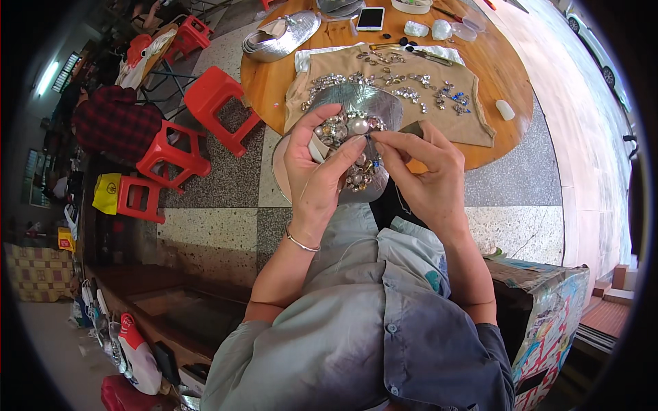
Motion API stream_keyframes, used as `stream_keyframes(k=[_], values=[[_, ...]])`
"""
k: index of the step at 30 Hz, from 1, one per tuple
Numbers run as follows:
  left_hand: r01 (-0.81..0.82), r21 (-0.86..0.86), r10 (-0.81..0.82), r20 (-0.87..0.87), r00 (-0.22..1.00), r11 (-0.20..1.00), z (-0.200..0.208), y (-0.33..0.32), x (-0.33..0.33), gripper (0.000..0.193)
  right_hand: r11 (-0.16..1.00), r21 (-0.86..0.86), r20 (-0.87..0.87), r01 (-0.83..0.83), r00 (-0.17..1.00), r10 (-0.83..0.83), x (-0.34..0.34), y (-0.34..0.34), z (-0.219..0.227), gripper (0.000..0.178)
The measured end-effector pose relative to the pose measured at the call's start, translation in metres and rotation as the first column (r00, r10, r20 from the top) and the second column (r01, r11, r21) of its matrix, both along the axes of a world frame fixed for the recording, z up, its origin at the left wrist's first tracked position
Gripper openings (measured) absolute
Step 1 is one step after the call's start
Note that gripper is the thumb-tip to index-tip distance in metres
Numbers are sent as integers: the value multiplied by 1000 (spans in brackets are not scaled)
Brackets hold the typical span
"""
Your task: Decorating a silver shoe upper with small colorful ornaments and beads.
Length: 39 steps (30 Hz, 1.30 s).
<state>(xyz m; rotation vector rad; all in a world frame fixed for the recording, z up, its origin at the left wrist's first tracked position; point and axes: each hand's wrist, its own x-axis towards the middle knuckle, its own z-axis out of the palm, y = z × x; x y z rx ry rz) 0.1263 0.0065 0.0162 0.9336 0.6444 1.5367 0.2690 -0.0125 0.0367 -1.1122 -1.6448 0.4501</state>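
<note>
While the left hand (312, 161) clamps the jewelled silver shoe upper (381, 106), the right hand (433, 168) pinches something indistinct. Probably pliable and slick, the upper suits an edge hold.

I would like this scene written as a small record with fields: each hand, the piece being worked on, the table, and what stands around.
Left hand: the left hand holds the silver piece, thumb in front
Right hand: the right hand pinches at the bead cluster's right edge; anything between its fingertips is too small to tell
Work piece: silver, with a bead cluster of pearly and shiny beads
Table: round wooden table with tan cloth, loose gems, white phone
Around: red stools at left
</note>
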Motion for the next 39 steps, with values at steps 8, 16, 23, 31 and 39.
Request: stream_keyframes(k=[8, 16, 23, 31, 39], values=[[-104, 160, 144, -268, 953, 982, -3, 1, 8, 35, 999, -41, -48, 2, 999, -4, 7, 5, -2, 13], [-197, 624, 571, -482, 665, 756, -18, -1, 21, 25, 989, -147, -34, -33, 999, 28, 21, 12, -20, 7], [-192, 603, 543, -479, 690, 775, -24, -10, 43, 25, 955, -172, -597, -244, 797, 96, 24, 6, -39, 15], [16, 251, 92, -414, 906, 968, -5, -2, 31, 28, 846, -199, -841, -494, 530, 112, 79, 21, -33, 11], [404, 39, -387, -213, 897, 914, -2, 12, 17, 34, 428, -312, -837, -848, 459, 299, 71, 34, -36, 12]])
